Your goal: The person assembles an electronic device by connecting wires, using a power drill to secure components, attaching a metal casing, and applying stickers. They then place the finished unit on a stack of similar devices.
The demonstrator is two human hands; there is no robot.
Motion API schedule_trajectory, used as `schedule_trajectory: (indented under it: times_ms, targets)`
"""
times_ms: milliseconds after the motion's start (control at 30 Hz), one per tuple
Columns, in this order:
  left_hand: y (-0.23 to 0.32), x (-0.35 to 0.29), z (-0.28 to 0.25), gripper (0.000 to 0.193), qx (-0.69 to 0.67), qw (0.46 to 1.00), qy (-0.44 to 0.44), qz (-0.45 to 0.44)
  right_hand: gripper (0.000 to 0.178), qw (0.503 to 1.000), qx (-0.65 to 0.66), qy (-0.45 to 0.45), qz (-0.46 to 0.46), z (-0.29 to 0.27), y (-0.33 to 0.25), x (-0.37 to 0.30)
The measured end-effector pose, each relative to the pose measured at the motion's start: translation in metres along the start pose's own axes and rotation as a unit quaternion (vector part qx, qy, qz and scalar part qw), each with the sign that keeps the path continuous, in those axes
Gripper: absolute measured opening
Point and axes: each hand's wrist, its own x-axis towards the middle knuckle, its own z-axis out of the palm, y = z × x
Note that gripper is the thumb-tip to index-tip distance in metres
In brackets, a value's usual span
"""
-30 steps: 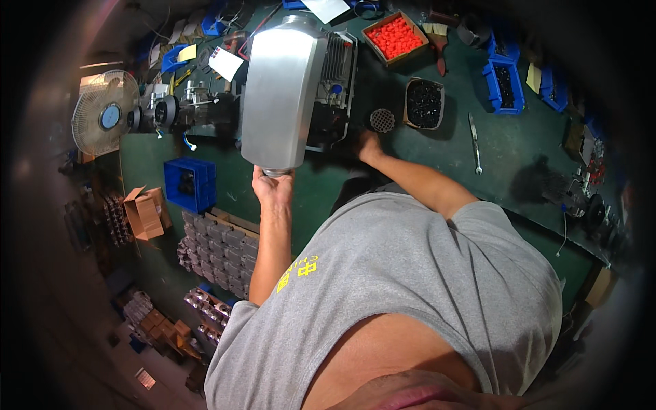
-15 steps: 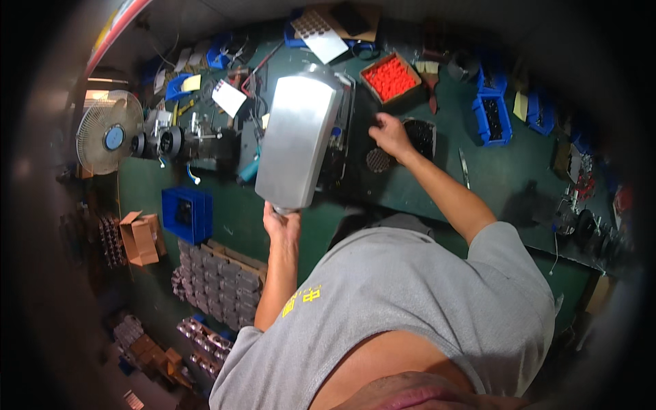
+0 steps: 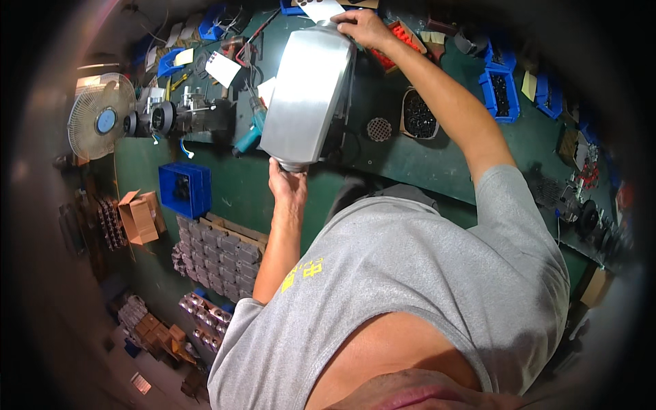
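Note:
A silver metal housing point(image 3: 305, 96), long with bevelled sides and a round neck at each end, is held up over the front of the bench. My left hand point(image 3: 288, 186) grips its near neck from below, the fingers partly hidden behind it. At the far end my right hand point(image 3: 365, 29) reaches across, its thumb and fingers closed at the rim of the far neck. Behind the housing's left side lies a teal power tool point(image 3: 251, 131). Some dark equipment under the housing is mostly covered by it.
A box of red-orange parts point(image 3: 408, 35) is partly behind my right forearm. Nearby are a tub of black parts point(image 3: 419, 115) and a round perforated piece point(image 3: 379, 129). Blue bins point(image 3: 502, 96) stand right. A fan point(image 3: 104, 117) is left; stacked grey castings point(image 3: 222, 256) sit below.
My right hand has moved from beside the tub of black parts up and left to the housing's far neck. My left hand and the housing appear a little higher in the picture.

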Motion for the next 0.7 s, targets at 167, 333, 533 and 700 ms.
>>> schedule_trajectory:
  times_ms: [167, 333, 533, 700]
  targets:
    - [0.002, -0.004, 0.007, 0.052, 0.217, 0.974, 0.056, -0.030, 0.021, 0.996, 0.067, 0.063, -0.017, 0.014, 0.030, 0.028]
    - [-0.014, 0.008, -0.009, 0.058, 0.291, 0.954, 0.027, -0.064, 0.021, 0.998, -0.019, 0.027, -0.047, 0.027, 0.062, 0.048]
    - [-0.024, 0.017, -0.009, 0.057, 0.269, 0.960, 0.017, -0.076, 0.023, 0.998, 0.063, 0.023, -0.018, 0.050, 0.087, 0.053]
    - [-0.030, 0.023, -0.011, 0.057, 0.250, 0.964, 0.009, -0.095, 0.023, 0.997, 0.061, 0.029, -0.032, 0.060, 0.112, 0.066]
